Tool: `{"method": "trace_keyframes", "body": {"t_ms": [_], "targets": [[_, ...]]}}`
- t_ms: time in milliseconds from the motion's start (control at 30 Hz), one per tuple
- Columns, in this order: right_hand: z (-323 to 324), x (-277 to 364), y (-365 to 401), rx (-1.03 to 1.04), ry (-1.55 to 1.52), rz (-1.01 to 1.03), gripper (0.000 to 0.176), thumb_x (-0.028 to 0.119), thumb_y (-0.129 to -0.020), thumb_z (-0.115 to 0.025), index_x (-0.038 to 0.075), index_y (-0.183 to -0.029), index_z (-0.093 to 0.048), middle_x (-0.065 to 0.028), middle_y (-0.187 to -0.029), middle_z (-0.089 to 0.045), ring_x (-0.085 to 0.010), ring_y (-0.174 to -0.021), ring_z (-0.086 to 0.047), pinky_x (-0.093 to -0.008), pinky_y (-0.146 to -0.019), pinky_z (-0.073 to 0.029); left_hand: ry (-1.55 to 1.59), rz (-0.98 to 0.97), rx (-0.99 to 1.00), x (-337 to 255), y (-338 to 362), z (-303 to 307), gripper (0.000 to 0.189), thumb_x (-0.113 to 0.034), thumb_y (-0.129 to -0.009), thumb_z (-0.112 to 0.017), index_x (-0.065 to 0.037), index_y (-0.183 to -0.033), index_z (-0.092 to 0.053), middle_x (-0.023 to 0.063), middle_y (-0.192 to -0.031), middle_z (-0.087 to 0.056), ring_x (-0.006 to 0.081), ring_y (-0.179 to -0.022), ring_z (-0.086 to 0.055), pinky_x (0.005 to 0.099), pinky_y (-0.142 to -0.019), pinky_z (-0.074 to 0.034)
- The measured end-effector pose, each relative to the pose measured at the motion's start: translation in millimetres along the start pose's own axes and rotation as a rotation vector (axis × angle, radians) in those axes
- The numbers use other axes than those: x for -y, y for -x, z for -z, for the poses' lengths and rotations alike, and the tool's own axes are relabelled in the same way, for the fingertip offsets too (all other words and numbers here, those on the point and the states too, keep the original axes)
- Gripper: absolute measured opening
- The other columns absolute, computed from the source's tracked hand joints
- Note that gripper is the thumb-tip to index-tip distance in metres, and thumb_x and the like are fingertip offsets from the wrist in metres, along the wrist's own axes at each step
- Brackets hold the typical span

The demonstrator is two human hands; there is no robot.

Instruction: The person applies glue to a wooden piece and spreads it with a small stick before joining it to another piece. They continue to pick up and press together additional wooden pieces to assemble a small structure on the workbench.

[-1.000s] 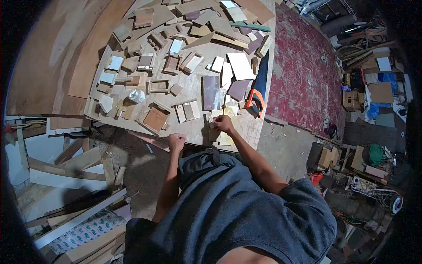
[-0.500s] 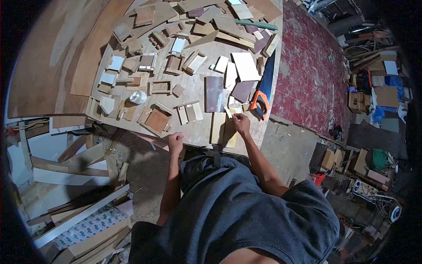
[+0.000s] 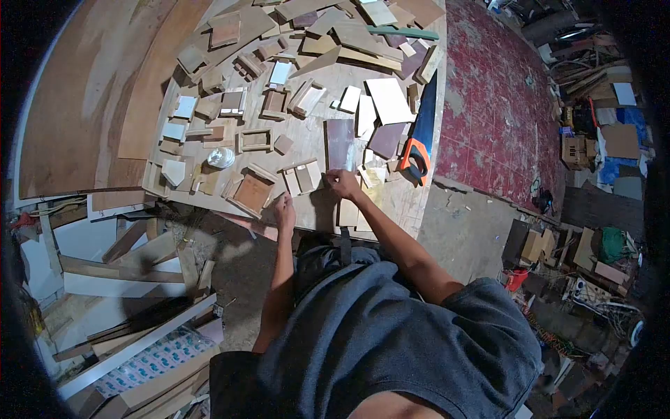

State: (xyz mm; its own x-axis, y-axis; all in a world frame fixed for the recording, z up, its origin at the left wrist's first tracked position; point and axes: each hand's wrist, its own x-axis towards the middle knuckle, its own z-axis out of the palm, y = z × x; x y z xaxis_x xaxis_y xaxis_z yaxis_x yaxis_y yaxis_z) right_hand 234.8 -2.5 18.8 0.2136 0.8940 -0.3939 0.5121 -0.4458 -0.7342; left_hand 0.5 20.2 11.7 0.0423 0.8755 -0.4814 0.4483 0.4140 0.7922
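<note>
My right hand (image 3: 343,184) is over the front part of the wooden table, just below a dark flat board (image 3: 340,143). Its fingers are pinched together, and what they hold, if anything, is too small to tell. Near the table's front edge, my left hand (image 3: 285,209) is closed, its fingers curled, with any held item hidden. Between and beyond the hands lies a small wooden piece with pale strips (image 3: 302,177). A small wooden frame with a brown panel (image 3: 251,190) sits left of my left hand. Pale boards (image 3: 348,212) lie beneath my right forearm.
An orange-handled saw (image 3: 416,157) lies at the table's right edge. A clear container (image 3: 220,158) stands among small wooden assemblies on the left. Wood offcuts (image 3: 349,38) cover the far end. More boards (image 3: 125,284) lie on the floor at left.
My right hand has moved left from the small pale pieces toward the middle of the front edge. My left hand has shifted slightly up and right. The view has shifted a little.
</note>
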Motion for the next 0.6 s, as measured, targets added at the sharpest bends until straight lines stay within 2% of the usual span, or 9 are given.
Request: {"method": "trace_keyframes", "body": {"t_ms": [100,133,167,233,267,333,400,500,600], "targets": [[-7.1,7.8,-7.5,0.006,0.078,0.081,0.039,0.023,-0.084,-0.058,0.001,-0.115,-0.066,-0.0228,-0.100,-0.069,-0.0337,-0.093,-0.068,-0.0382,-0.084,-0.052,-0.030,0.009,0.079,8.1,-4.7,2.8,0.042,-0.029,-0.101,-0.047,0.002,-0.128,-0.056,0.0164,-0.129,-0.060,0.0250,-0.120,-0.055,0.0337,-0.100,-0.040],[-11.6,8.9,-7.3,-0.069,0.050,0.101,0.033,0.020,-0.082,-0.055,0.001,-0.105,-0.070,-0.0247,-0.095,-0.068,-0.0375,-0.089,-0.067,-0.0415,-0.080,-0.052,-0.016,-0.008,0.075,11.6,-5.5,0.9,0.043,-0.029,-0.101,-0.047,0.002,-0.129,-0.055,0.0165,-0.129,-0.059,0.0258,-0.121,-0.054,0.0343,-0.101,-0.040],[-12.5,8.4,-8.8,-0.071,0.049,0.101,0.033,0.020,-0.082,-0.055,0.001,-0.105,-0.070,-0.0247,-0.095,-0.068,-0.0375,-0.089,-0.067,-0.0415,-0.080,-0.052,-0.002,-0.025,0.073,15.1,-6.3,-1.4,0.043,-0.030,-0.101,-0.046,0.002,-0.130,-0.054,0.0167,-0.130,-0.058,0.0267,-0.122,-0.054,0.0349,-0.101,-0.040],[-10.3,10.1,-11.6,-0.022,0.107,0.092,0.026,0.019,-0.081,-0.053,0.001,-0.090,-0.069,-0.0252,-0.086,-0.066,-0.0417,-0.083,-0.065,-0.0459,-0.075,-0.051,-0.014,-0.046,0.049,7.7,-4.1,-3.0,0.042,-0.029,-0.100,-0.047,0.001,-0.129,-0.055,0.0183,-0.128,-0.059,0.0298,-0.120,-0.055,0.0375,-0.099,-0.042],[-10.1,11.4,-12.4,-0.025,0.107,0.092,0.026,0.019,-0.081,-0.053,0.001,-0.090,-0.069,-0.0252,-0.086,-0.066,-0.0417,-0.083,-0.065,-0.0459,-0.075,-0.051,-0.025,-0.065,0.022,3.8,-3.5,-3.3,0.042,-0.028,-0.099,-0.048,0.001,-0.129,-0.055,0.0198,-0.126,-0.060,0.0329,-0.118,-0.056,0.0401,-0.097,-0.043],[-15.2,7.3,-14.5,-0.003,0.172,0.062,0.022,0.018,-0.079,-0.051,0.001,-0.082,-0.066,-0.0255,-0.081,-0.064,-0.0449,-0.079,-0.062,-0.0499,-0.071,-0.049,-0.081,-0.025,0.044,-7.1,-3.4,-2.9,0.041,-0.028,-0.099,-0.048,0.000,-0.128,-0.055,0.0194,-0.124,-0.060,0.0327,-0.116,-0.056,0.0402,-0.096,-0.044],[-23.4,6.6,-16.1,-0.022,0.185,0.075,0.023,0.018,-0.079,-0.051,0.001,-0.083,-0.066,-0.0253,-0.081,-0.065,-0.0447,-0.079,-0.063,-0.0502,-0.071,-0.050,-0.134,0.014,0.066,-9.1,-4.8,-4.5,0.041,-0.028,-0.098,-0.048,0.000,-0.127,-0.055,0.0190,-0.123,-0.061,0.0324,-0.114,-0.057,0.0403,-0.095,-0.044],[-26.8,8.9,-12.6,-0.051,0.204,0.097,0.023,0.019,-0.080,-0.052,0.001,-0.085,-0.067,-0.0257,-0.084,-0.066,-0.0447,-0.081,-0.063,-0.0499,-0.073,-0.051,0.004,-0.058,-0.034,-7.0,-5.5,-5.5,0.037,-0.029,-0.098,-0.050,-0.001,-0.120,-0.058,0.0191,-0.116,-0.062,0.0311,-0.108,-0.059,0.0399,-0.092,-0.045],[-24.7,12.9,-8.0,-0.051,0.194,0.057,0.025,0.019,-0.080,-0.054,0.001,-0.089,-0.069,-0.0253,-0.086,-0.067,-0.0434,-0.084,-0.064,-0.0479,-0.077,-0.052,-0.031,-0.042,-0.047,-14.7,-2.1,-0.6,0.036,-0.030,-0.099,-0.049,-0.001,-0.114,-0.062,0.0156,-0.110,-0.063,0.0281,-0.106,-0.058,0.0372,-0.093,-0.043]]}}
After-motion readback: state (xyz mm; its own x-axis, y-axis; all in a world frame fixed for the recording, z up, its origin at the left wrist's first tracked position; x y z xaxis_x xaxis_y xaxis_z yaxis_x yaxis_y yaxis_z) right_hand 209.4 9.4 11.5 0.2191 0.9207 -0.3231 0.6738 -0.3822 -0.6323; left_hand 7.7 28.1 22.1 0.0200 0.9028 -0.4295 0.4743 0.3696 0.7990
